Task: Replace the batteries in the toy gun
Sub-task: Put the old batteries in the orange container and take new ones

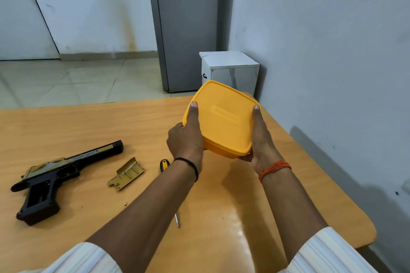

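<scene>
Two hands up over the right half of the wooden table (88, 122), both gripping one yellow lidded container (221, 119).

Toy gun (60, 175) flat on its side near left edge of table, barrel toward far side, black grip toward near edge; grip cavity looks open. Nothing touching it.

Gold battery cover (126, 174) just right of gun, apart from it, inner ribs up. Small screw-like speck (125, 204) on table nearer the near edge.

Screwdriver: yellow-and-black handle (164, 164) right of cover, metal tip (177, 220) toward near edge; middle hidden by left forearm.

Left hand (185, 142), black band at wrist, on left side of container: thumb laid along lid, fingers curled round the side and under.

Container held clear of table, lid on, tilted; contents not visible.

Right hand (260, 139), orange thread at wrist, on right side: thumb along lid edge, fingers wrapped under base.

Beyond far edge: grey cabinet (186, 24) on tiled floor, small white box (230, 71) beside wall.
</scene>
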